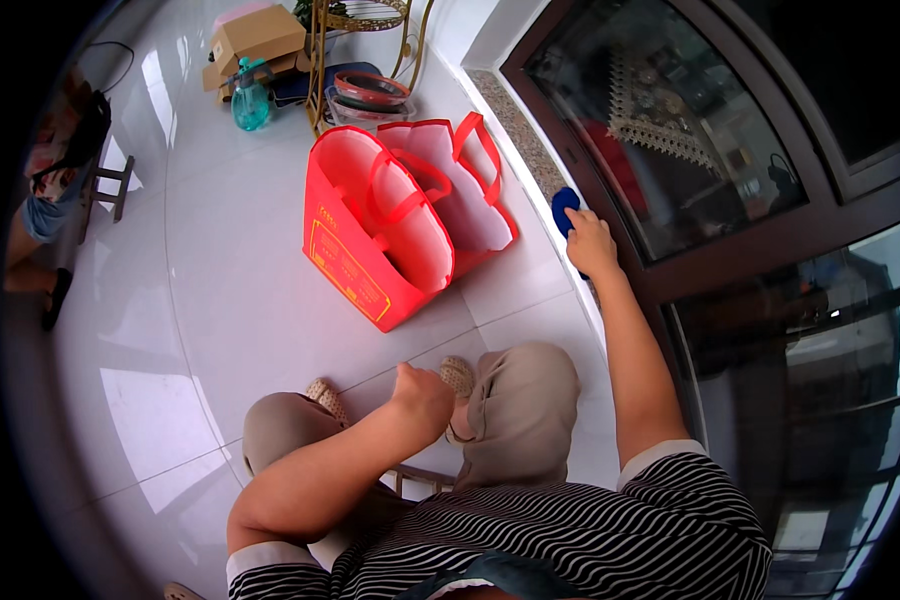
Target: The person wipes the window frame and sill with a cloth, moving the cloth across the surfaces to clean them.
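My right hand (592, 241) reaches out to the granite sill at the foot of the glass door or window and presses on a dark blue cloth-like item (565, 210); parts of that item show beyond the fingertips and under the wrist. My left hand (424, 401) is held curled over the floor between my knees; whether anything is inside its fingers cannot be told. In front of me two red fabric tote bags (379, 225) stand side by side on the tiles, their tops open and pale inside. Yellow print covers the nearer bag.
Behind the bags are a gold metal stand (317, 67), stacked reddish basins (367, 88), a teal spray bottle (250, 101) and cardboard boxes (259, 37). A brown-framed glass panel (667, 135) borders the right. Another person (56, 180) sits at the far left.
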### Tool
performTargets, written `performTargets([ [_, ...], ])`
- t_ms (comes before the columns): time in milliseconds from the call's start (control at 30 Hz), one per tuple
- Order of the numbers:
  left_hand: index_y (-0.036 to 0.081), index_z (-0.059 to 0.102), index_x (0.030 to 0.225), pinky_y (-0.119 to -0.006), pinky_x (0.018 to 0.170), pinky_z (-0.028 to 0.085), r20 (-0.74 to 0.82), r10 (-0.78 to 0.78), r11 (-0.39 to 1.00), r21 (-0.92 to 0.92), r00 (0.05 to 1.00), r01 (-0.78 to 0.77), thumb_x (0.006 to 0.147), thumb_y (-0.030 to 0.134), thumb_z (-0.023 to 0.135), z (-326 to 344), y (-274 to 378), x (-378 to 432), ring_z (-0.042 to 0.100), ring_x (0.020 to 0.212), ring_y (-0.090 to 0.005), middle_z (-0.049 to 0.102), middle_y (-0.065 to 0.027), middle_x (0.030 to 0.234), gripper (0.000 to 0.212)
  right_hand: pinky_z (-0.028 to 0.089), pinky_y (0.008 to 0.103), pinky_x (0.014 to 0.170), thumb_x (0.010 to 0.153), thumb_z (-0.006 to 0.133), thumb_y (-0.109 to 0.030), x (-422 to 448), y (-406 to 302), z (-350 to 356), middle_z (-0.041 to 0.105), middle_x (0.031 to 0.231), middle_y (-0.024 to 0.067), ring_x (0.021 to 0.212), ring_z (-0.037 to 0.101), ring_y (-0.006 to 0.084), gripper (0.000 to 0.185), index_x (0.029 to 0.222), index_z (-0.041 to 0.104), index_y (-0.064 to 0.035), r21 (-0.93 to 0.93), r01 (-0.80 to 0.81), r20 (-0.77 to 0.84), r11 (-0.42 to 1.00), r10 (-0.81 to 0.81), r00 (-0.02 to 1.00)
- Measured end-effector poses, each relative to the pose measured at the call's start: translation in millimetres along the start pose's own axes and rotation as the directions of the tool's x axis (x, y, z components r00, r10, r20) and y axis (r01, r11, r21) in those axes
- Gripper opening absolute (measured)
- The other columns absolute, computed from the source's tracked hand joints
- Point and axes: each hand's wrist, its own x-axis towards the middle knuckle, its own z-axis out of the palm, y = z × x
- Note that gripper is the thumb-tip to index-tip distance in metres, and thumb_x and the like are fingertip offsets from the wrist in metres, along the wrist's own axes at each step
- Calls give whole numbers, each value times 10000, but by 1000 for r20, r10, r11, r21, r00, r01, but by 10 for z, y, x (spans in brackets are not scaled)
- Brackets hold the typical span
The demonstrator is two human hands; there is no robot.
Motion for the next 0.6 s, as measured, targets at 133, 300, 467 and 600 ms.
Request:
performTargets([
  [133,94,637,957,-396,760,455,25,76,997,-5,997,-76,796,262,623,-92,71,-15,631,893,-245,646,-92,924,233,434,441,913,841,480,-148,547,-120,94,506,1260,80,1088,490,351,410,1247,533,-162,-42,-15,27,999,16,1000],
  [300,85,634,943,-384,726,454,-15,129,991,-34,992,-129,780,175,574,-60,144,-54,630,868,-229,644,-72,894,196,440,445,917,852,454,-174,1374,-415,210,511,1242,128,1076,511,382,410,1255,524,-155,-138,2,29,990,2,1000],
  [467,86,638,909,-384,715,447,25,94,993,-69,995,-92,779,167,567,9,119,0,628,853,-227,642,-78,877,168,429,452,949,837,483,-191,2160,-779,242,486,1280,126,1171,470,377,377,1207,551,-172,-137,-50,99,989,64,993],
  [600,95,637,891,-381,716,434,-17,15,1000,-10,1000,-15,769,179,581,-3,112,30,626,845,-223,640,-77,871,159,400,436,993,843,490,-223,2647,-847,229,435,1371,80,1229,439,345,469,1312,480,-222,-147,-111,150,983,133,980],
])
